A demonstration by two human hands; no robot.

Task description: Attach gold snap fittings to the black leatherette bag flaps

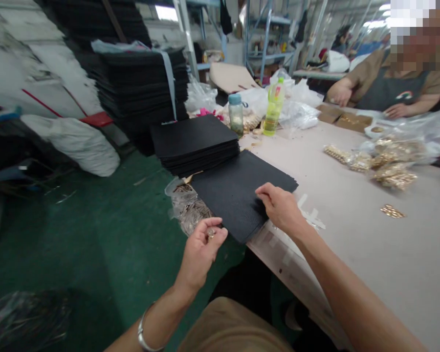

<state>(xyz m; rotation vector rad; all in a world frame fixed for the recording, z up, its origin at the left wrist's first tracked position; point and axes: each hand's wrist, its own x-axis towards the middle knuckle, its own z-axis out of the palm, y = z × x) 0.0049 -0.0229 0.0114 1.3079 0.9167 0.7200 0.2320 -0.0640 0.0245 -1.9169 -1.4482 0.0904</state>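
I see the left hand (200, 249) clasping shiny bits (210, 234), right hand (284, 209) fingertips together.
Loosened left fingers could spill them.

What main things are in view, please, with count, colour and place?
Flat table: one, pale, right
Thin textured sheets: several, black, table's left
Rectangular sheet stack: one, black, behind them
Tall strapped stack: one, black, back left
Plastic bag of pieces: one, clear, sheets' left
Blue-lidded cylindrical bottle: one, translucent, table's back
Slim plastic bottle: one, yellow-green, beside it
Loose small pieces: several, gold, table's right
Bulging sack: one, white, far left
Co-worker: one, brown-sleeved, across table
Left hand: one, bare, sheets' corner
Right hand: one, bare, over sheets
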